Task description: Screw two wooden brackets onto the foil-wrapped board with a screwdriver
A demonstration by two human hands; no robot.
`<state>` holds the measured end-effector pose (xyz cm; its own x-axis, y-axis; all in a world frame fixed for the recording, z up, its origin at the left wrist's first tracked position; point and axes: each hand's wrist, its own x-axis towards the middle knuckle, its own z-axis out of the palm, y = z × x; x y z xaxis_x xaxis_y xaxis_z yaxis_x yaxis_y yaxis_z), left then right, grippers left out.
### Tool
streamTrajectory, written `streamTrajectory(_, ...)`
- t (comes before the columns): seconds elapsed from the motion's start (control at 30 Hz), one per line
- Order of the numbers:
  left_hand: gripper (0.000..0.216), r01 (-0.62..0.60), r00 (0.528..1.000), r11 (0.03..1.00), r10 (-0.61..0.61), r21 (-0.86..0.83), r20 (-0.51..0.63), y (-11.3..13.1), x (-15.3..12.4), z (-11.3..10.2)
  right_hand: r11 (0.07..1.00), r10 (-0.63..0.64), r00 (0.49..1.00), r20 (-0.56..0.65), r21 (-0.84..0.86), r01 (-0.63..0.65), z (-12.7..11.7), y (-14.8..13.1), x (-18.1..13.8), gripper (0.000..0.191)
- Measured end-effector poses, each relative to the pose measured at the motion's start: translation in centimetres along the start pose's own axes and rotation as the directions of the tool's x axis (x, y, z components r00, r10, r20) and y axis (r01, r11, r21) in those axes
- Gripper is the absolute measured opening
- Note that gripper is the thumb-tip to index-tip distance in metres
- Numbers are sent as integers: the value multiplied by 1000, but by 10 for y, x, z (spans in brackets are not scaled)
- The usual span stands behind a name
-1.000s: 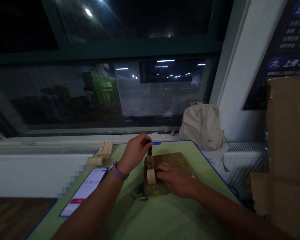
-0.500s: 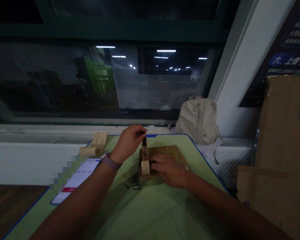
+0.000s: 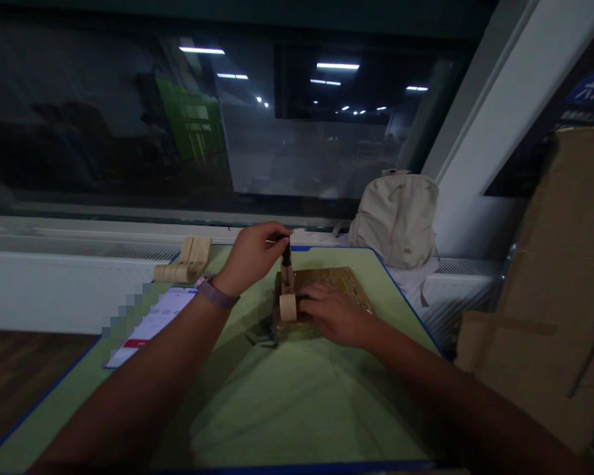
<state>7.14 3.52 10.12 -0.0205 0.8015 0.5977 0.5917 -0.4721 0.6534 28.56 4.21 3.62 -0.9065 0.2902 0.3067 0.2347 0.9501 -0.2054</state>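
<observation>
My left hand (image 3: 257, 257) pinches the black handle of a screwdriver (image 3: 286, 253) from above, its fingers closed. The tool stands upright, its shaft pointing down at a light wooden piece (image 3: 288, 308) with a rounded front end. My right hand (image 3: 336, 315) grips this piece from the right side, fingers bent against it; the fingertips are partly hidden. Under both lies a flat brown package (image 3: 349, 280) wrapped in shiny clear tape. Small dark metal pieces (image 3: 262, 335) lie at its left front corner, too dim to name.
More curved wooden pieces (image 3: 197, 254) stand at the table's back left. A lit phone or tablet (image 3: 163, 316) lies beside my left forearm. A beige backpack (image 3: 396, 218) rests behind the green table (image 3: 257, 409). Large cardboard (image 3: 529, 277) stands at the right.
The camera has tilted down slightly, so everything sits higher in view. Both hands keep their hold on the screwdriver and the wooden piece.
</observation>
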Motion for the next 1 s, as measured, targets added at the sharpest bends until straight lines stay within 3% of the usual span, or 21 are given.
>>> streamTrajectory(0.27, 5, -52, 998, 998, 53, 38, -23, -4, 0, 3, 1000, -2, 1000, -22, 12, 2, 1, 1, -1, 34)
streamTrajectory(0.43, 21, -1, 1000, 1000, 2, -14, 25, 1, -1, 2, 1000, -5, 1000, -16, 10, 5, 1, 1, -2, 36)
streamTrajectory(0.53, 18, -12, 1000, 1000, 12, -7, 24, 1, -1, 4, 1000, -8, 1000, -20, 18, 9, 0, 0, -1, 37)
streamTrajectory(0.7, 13, -75, 996, 997, 77, 32, -42, -5, 0, 8, 1000, -19, 999, -32, 6, 19, 0, 0, -1, 35)
streamTrajectory(1.0, 9, -37, 998, 999, 39, -30, 43, -9, -1, 8, 1000, -10, 1000, -25, -2, 10, 0, -1, 0, 38)
